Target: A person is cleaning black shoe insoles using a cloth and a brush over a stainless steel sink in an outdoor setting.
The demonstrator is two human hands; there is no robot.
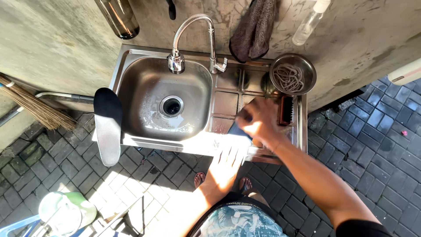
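Dark blue cloth or sponge (235, 130): flat, soft-looking pad, dark blue, only a corner showing. Lies on the ribbed steel draining board (226, 103) to the right of the sink basin, near the board's front edge. Mostly covered by the right hand (258, 120), which presses down on it with fingers curled over the top. Exact shape and thickness cannot be told. The left hand (226, 164), open and in bright sun, lies just below the front edge, apart from the pad.
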